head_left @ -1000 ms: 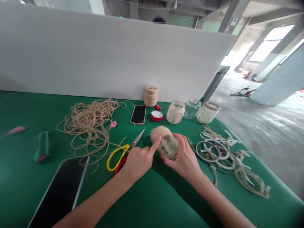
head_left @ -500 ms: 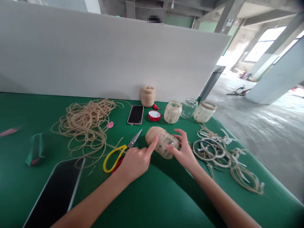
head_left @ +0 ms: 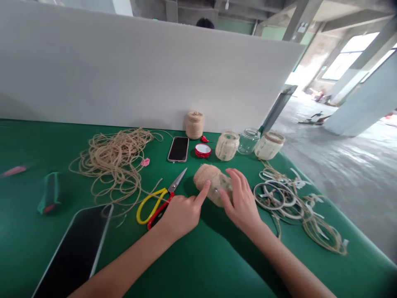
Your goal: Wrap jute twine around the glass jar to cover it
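Observation:
A glass jar (head_left: 217, 192) lies tilted on its side above the green table, one end wrapped in jute twine (head_left: 205, 174). My right hand (head_left: 240, 198) grips its bare end, thumb on the near side and fingers over the top. My left hand (head_left: 182, 213) is curled around the twine strand coming from the loose pile, its index fingertip pressed against the wound part. Most of the strand inside the left hand is hidden. Scissors (head_left: 172, 188) with one yellow and one red handle lie open beside the left hand, partly under it.
A loose twine pile (head_left: 116, 151) lies left, near a phone (head_left: 179, 149) and a larger dark tablet-like device (head_left: 74, 244). Behind are a twine-wrapped jar (head_left: 194, 125), red tape (head_left: 203, 151) and several glass jars (head_left: 227, 146). Tangled cords (head_left: 288, 203) lie right, by the table edge.
My right hand has rolled forward over the jar, its fingers now covering more of the top. The left index finger stays against the wound twine. The view has shifted slightly.

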Tool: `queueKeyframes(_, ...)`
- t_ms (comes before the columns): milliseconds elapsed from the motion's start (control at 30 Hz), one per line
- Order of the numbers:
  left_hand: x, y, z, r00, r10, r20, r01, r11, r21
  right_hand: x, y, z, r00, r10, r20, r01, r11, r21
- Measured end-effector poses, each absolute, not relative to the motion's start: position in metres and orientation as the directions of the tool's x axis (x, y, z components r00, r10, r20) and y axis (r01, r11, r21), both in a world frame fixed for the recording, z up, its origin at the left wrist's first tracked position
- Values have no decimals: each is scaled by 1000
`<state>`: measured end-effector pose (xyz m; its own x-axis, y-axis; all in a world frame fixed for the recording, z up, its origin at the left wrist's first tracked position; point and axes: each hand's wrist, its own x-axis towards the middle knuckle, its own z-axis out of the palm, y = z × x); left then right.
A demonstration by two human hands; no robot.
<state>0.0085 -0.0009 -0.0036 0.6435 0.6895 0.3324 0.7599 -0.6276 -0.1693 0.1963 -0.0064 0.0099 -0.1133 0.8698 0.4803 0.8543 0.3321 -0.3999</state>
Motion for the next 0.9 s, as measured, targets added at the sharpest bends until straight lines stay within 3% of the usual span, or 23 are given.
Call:
queueKeyframes(100, 12, -4, -3, 629, 709, 318, 773, -615, -159, 191, -9, 9, -237, 850, 471, 884, 389, -258)
queueKeyframes(167, 13, -5, -3, 627, 714, 310, 775, -612, -157, 190, -9, 8, -234, 861, 452, 896, 371, -242)
queueKeyframes(367, 9, 0, -4, 651, 686, 323, 756, -626, -194, 194, -5, 8, -103, 908, 405, 831, 302, -467)
queueKeyframes(500, 8, 1, -4, 660, 663, 354, 746, -633, -206, 191, -6, 13, -5, 958, 285, 775, 184, -605)
queueKeyframes(800, 5, -1, -1, 668, 658, 347, 739, -642, -204, 203, 4, 6, 44, 991, 127, 604, 75, -794)
queueKeyframes(900, 6, -1, -2, 663, 665, 343, 743, -639, -197, 204, 6, 6, 12, 992, 128, 606, 95, -790)
